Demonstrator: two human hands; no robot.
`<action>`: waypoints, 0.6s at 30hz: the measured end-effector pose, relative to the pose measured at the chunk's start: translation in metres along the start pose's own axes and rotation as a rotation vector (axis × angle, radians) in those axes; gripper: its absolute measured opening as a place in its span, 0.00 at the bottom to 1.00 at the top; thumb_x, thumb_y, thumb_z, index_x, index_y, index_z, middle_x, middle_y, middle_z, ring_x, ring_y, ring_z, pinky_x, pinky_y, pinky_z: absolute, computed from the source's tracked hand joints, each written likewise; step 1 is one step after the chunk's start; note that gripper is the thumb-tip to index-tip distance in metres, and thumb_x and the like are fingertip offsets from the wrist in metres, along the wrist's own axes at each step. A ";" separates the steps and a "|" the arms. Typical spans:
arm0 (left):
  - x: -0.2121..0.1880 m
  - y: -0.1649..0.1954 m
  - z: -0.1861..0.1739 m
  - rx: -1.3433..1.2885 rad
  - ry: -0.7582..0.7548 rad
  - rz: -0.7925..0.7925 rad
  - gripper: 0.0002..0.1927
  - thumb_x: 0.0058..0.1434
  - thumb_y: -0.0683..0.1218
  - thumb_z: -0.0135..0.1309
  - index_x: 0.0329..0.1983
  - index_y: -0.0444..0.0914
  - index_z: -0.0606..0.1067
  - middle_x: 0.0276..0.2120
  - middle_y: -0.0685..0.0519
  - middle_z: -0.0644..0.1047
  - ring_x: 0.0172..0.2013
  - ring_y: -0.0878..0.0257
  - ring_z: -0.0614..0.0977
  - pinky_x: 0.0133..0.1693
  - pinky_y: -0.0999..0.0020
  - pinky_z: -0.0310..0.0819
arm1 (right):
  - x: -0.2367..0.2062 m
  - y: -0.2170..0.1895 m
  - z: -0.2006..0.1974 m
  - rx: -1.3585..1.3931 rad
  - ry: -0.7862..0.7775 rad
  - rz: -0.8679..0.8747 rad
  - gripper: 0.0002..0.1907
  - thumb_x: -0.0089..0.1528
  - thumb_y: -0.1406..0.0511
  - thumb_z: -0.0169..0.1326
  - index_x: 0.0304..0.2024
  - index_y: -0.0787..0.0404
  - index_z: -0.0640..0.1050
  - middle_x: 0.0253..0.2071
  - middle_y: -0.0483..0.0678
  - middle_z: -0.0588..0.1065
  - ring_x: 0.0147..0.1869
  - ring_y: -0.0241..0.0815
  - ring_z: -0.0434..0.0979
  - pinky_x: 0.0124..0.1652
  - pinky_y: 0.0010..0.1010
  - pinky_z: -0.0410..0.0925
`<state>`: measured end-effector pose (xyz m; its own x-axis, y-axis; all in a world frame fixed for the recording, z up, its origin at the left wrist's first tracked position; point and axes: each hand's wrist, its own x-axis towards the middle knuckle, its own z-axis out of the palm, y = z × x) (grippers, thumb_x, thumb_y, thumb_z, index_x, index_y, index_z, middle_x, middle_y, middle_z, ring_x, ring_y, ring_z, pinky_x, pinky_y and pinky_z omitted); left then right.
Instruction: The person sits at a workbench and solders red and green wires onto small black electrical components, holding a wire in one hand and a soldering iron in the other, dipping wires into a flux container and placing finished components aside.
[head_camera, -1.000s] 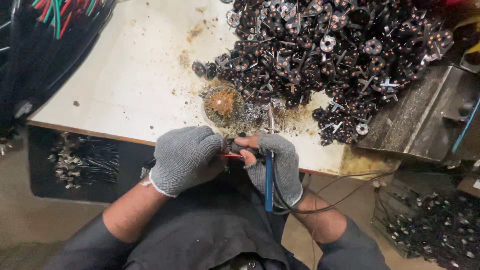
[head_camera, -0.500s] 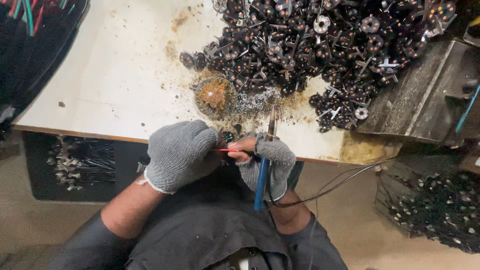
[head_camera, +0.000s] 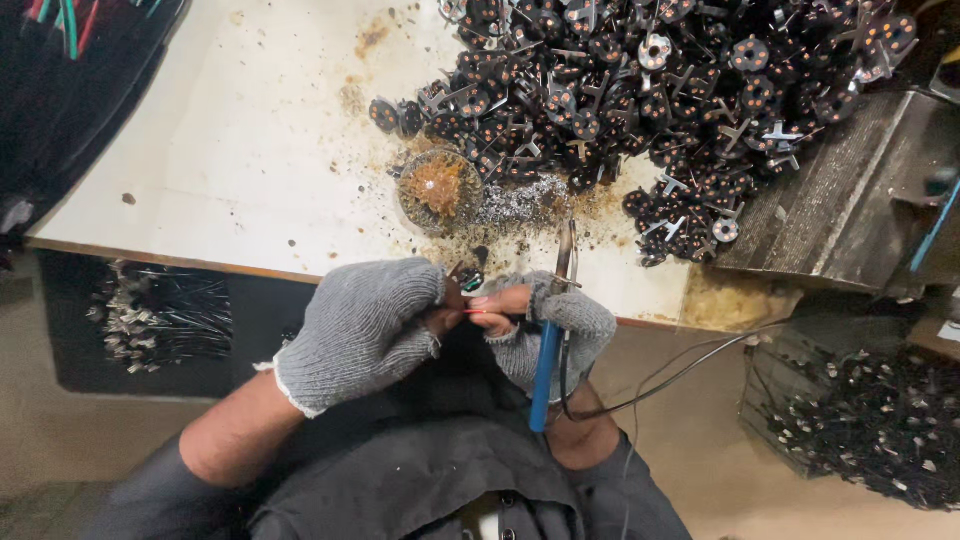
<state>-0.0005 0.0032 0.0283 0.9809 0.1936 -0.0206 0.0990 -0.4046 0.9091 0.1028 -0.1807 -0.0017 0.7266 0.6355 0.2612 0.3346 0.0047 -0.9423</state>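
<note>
Left hand (head_camera: 360, 330) in grey knit glove, grip clamped on a small dark part (head_camera: 468, 280) with thin red wire, held just over the worktop (head_camera: 250, 150) edge. Right hand (head_camera: 545, 325), grip closed round the blue handle of a soldering iron (head_camera: 552, 330), tip pointing toward the round tin (head_camera: 437, 187). Beyond, a heap of black parts (head_camera: 640, 90). Small part probably light, rigid, fiddly; best pinched by its rim, clear of the wire. Iron likely hot at the tip, so handle only.
</note>
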 end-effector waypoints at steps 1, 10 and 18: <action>0.000 -0.001 0.000 -0.002 0.013 0.012 0.05 0.61 0.47 0.58 0.39 0.44 0.76 0.31 0.50 0.79 0.33 0.48 0.82 0.33 0.57 0.74 | 0.000 0.001 0.000 0.004 0.012 -0.002 0.15 0.61 0.69 0.66 0.40 0.63 0.70 0.34 0.52 0.81 0.36 0.44 0.84 0.40 0.33 0.77; -0.003 -0.011 0.005 0.034 -0.014 -0.001 0.07 0.55 0.49 0.62 0.33 0.45 0.76 0.28 0.52 0.76 0.30 0.51 0.81 0.31 0.57 0.72 | -0.010 0.006 -0.018 -0.018 -0.189 0.222 0.09 0.58 0.66 0.70 0.34 0.63 0.82 0.33 0.50 0.82 0.37 0.42 0.82 0.40 0.29 0.74; -0.014 -0.035 0.017 0.144 0.040 0.187 0.10 0.49 0.51 0.67 0.34 0.47 0.79 0.29 0.54 0.78 0.29 0.54 0.81 0.28 0.59 0.71 | 0.004 -0.008 -0.021 -0.025 -0.237 0.383 0.10 0.54 0.64 0.70 0.31 0.63 0.84 0.28 0.47 0.81 0.33 0.36 0.81 0.36 0.27 0.73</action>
<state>-0.0148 -0.0005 -0.0106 0.9772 0.1377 0.1615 -0.0578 -0.5594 0.8269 0.1158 -0.1947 0.0116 0.6447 0.7467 -0.1636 0.0847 -0.2825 -0.9555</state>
